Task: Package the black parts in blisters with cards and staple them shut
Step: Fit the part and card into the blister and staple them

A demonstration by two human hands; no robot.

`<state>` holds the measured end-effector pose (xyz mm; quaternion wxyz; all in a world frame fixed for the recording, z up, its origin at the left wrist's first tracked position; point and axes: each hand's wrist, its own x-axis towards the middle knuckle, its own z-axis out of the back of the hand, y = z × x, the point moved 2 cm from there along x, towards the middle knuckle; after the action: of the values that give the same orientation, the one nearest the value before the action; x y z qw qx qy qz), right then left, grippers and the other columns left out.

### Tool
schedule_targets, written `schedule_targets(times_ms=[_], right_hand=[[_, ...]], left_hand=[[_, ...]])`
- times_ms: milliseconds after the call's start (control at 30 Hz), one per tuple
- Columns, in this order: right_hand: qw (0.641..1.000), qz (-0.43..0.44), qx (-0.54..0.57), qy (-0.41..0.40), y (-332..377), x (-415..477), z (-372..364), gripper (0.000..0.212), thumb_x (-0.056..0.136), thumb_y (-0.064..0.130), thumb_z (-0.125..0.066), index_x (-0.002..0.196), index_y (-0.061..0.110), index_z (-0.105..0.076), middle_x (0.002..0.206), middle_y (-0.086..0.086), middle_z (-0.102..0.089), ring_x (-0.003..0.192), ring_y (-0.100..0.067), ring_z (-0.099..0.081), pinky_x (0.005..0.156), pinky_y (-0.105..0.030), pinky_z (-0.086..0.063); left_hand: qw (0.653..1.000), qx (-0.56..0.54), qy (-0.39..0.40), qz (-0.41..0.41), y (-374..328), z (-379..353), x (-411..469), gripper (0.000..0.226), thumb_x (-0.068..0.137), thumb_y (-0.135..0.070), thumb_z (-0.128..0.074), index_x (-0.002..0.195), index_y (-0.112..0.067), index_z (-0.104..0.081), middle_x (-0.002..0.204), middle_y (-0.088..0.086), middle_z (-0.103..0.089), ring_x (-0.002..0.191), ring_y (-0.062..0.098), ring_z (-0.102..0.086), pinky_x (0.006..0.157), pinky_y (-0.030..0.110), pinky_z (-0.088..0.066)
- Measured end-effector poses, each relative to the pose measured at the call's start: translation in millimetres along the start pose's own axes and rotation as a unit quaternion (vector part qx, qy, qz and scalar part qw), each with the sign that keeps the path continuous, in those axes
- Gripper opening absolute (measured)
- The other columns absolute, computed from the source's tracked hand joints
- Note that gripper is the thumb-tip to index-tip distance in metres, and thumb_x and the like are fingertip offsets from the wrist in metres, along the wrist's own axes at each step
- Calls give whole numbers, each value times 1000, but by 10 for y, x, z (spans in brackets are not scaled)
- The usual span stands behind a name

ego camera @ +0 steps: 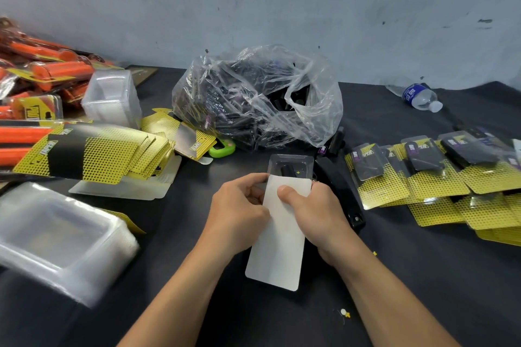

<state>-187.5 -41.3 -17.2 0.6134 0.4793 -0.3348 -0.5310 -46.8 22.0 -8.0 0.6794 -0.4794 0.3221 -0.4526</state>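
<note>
- White and matte, one card (279, 234) sat at the centre of the frame, blank side up. It was a long rectangle with rounded corners, its upper end laid over one clear blister (291, 162).
- One black part (286, 169) lay in that blister's moulded pocket, just above the card's top edge.
- The left hand (239, 214) was curled at the card's left edge, its fingers pinching it.
- The right hand (315, 211) gripped the card's right side, thumb pressed on the white face and fingers folded underneath.
- One crinkled plastic bag (253, 98), upper centre, bulged with dark pieces.
- Two stacks of empty blisters stood at the left, one blurred stack (56, 234) at lower left and one taller stack (112, 98) higher up.
- One fanned pile of yellow dotted cards (95, 155) lay between them.
- Finished packs (423, 175) overlapped at the right, too tangled for me to count.
- One black stapler (349, 205) lay just beside the right hand.
- One water bottle (420, 97) lay on its side at upper right.
</note>
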Motion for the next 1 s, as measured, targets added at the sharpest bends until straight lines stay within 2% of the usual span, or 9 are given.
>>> schedule_targets(times_ms=[100,200,367,467,567,633,733,833,1000], right_hand=[[1000,0,-1,3,11,-7,4,22,90,38,-70,98,17,-73,93,3,-77,89,-19,-74,86,-47,-61],[1000,2,1,5,9,-14,5,20,89,37,-70,94,18,-73,91,4,-78,87,-19,-74,85,-47,-62],[1000,1,16,8,14,-25,8,20,88,37,-71,95,18,-74,88,2,-78,83,-19,-76,82,-49,-63],[999,-2,40,22,26,-35,-1,22,85,35,-71,97,17,-76,88,0,-79,83,-21,-77,82,-51,-63],[997,-4,60,43,34,-36,3,14,89,27,-72,98,18,-78,88,1,-80,83,-20,-78,84,-51,-63],[995,-6,76,60,39,-40,7,12,91,24,-72,100,18,-77,90,1,-81,84,-20,-78,86,-51,-63],[995,-4,74,69,47,-41,1,12,90,24,-74,100,18,-78,90,1,-81,85,-21,-78,87,-51,-62],[996,9,53,65,51,-39,-6,11,89,26,-77,97,20,-77,90,2,-80,86,-20,-77,87,-51,-62],[996,29,31,78,65,-48,7,9,87,27,-78,93,22,-75,90,2,-79,88,-21,-76,89,-53,-59]], left_hand=[[999,22,-25,-14,-35,-1,-21,50,68,-8,-60,105,-39,-76,77,-16,-73,62,0,-63,56,10,-48],[999,33,-33,-19,-39,-6,-33,52,72,-2,-61,107,-36,-77,75,-17,-72,64,2,-65,56,12,-48],[998,14,-50,-37,-55,3,-32,37,69,-28,-69,103,-39,-78,76,-20,-73,67,-1,-67,58,10,-47],[999,-7,-42,-28,-35,25,-24,29,78,-15,-76,93,-40,-79,76,-12,-76,70,6,-73,65,27,-59],[999,-10,-50,-18,-32,39,-22,24,76,-18,-72,90,-35,-80,75,-6,-77,70,15,-75,67,43,-64],[997,9,-70,-29,-21,33,-7,18,77,-20,-69,86,-34,-78,72,-9,-76,65,11,-72,63,36,-63],[991,51,-114,-47,-16,9,-2,19,83,-18,-68,74,-33,-71,65,-20,-70,61,-3,-64,53,8,-45],[988,79,-125,-38,-11,-18,3,19,86,-21,-65,70,-31,-67,66,-25,-67,65,-6,-61,52,6,-40],[983,98,-151,-40,7,-31,0,29,86,-23,-61,57,-21,-60,51,-18,-56,53,2,-50,47,13,-37]])
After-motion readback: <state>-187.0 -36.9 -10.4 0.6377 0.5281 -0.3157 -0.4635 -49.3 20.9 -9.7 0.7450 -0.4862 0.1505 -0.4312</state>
